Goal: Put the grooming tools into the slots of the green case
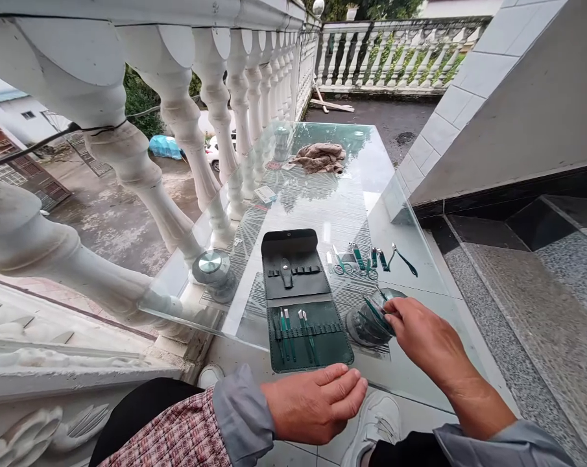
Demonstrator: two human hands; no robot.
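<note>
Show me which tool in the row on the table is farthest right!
The nippers, handles spread apart; the scissors and clippers all lie left.

No readable text, labels, brands, numbers or signs anywhere in view.

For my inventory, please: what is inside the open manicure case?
The manicure case holds slim green-handled tools in its loop strip, with a snap tab above. Whatever lies behind the strip or tab is covered.
</note>
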